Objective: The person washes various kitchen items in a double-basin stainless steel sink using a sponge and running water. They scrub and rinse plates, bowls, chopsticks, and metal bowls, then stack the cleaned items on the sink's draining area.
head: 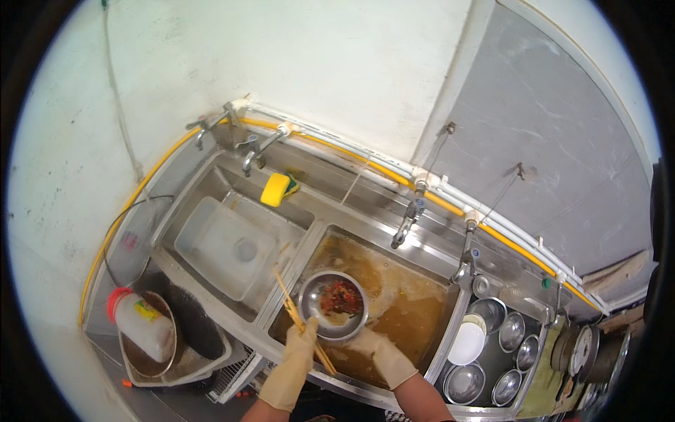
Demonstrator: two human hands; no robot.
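Observation:
A round stainless steel bowl holding red food scraps, which look like chili pieces, is over the middle sink basin of murky brown water. My left hand, in a cream rubber glove, grips wooden chopsticks, its thumb at the bowl's near left rim. My right hand, gloved the same way, is at the bowl's near right underside; its fingertips are partly hidden by the bowl and the water.
The left basin holds a translucent plastic tub. A yellow sponge lies on the back ledge, below metal taps. Steel bowls and a white bowl stand in the right basin. At left, a plastic jar lies in a pot.

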